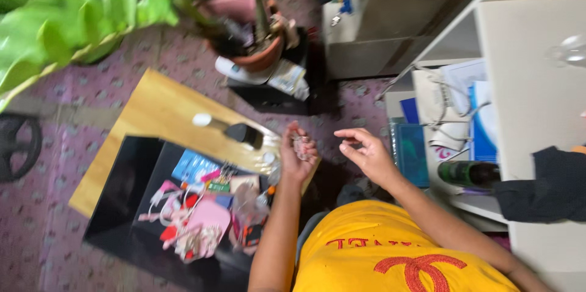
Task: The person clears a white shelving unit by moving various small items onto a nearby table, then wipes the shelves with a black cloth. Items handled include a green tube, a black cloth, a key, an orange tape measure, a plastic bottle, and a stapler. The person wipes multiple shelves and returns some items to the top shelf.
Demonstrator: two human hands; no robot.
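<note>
Yellow shirt: a yellow T-shirt (390,261) with red marking is worn by the person, seen from above.
Left hand: the left hand (297,151) is raised with fingers curled around a small clear, pinkish object (301,145); the object is too blurred to be named.
Right hand: the right hand (366,151) is half open, fingers bent, nothing is held; it is near the left hand, not touching.
Below: a black tray (128,206) filled with small pink and colourful items is placed on a wooden board (152,109).
Nearby: a potted plant (256,47) and a white shelf (537,102) are seen.
</note>
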